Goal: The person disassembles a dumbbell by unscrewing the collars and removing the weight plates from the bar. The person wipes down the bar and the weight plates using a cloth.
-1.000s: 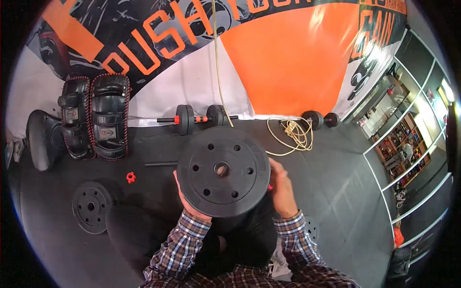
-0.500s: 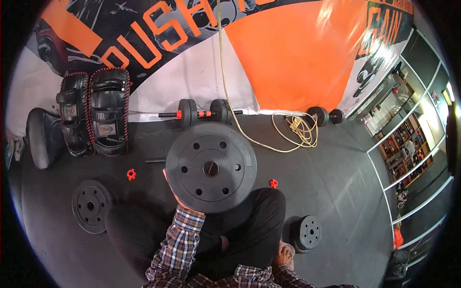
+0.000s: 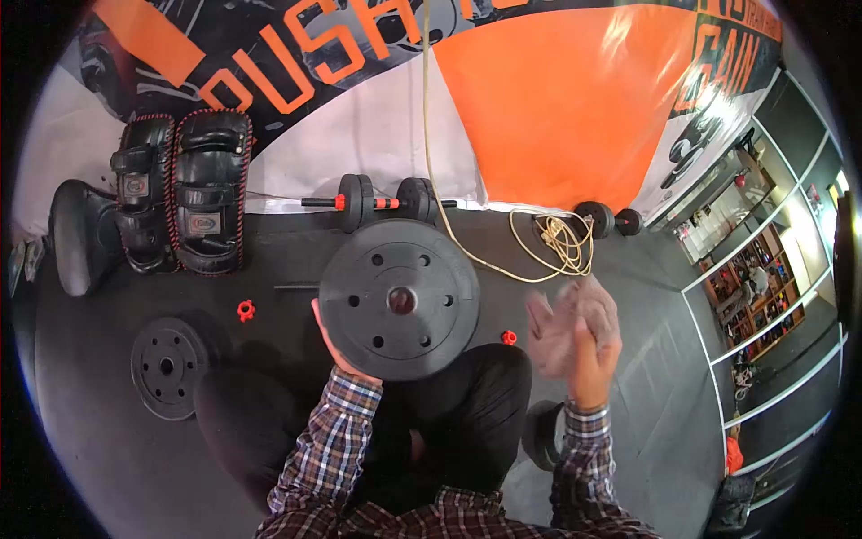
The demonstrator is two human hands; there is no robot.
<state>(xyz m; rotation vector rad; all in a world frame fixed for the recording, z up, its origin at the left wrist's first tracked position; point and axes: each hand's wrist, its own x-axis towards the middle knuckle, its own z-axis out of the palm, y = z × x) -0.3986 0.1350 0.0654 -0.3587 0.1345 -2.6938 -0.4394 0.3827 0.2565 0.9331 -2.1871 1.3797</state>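
A round black weight plate (image 3: 400, 341) with a centre hole and a ring of smaller holes is held up facing the camera. My left hand (image 3: 339, 346) grips its lower left edge, with most of the fingers hidden behind it. To the right of the plate, my right hand (image 3: 594, 350) is raised and closed on a crumpled greyish-pink cloth (image 3: 558, 337). A red collar nut (image 3: 509, 338) lies on the floor between the plate and the cloth. The end of a dark bar (image 3: 296, 287) shows left of the plate.
On the floor at left are another plate (image 3: 164, 366) and a red nut (image 3: 246, 311). Black pads (image 3: 211, 193) lean on the wall. Two dumbbells (image 3: 359, 203) (image 3: 600, 218) and a coiled cable (image 3: 564, 244) lie along it. More plates (image 3: 541, 435) sit beside my right knee.
My right hand has come up from beside my right leg, now with the cloth in it. My left hand still holds the plate, which has shifted slightly up.
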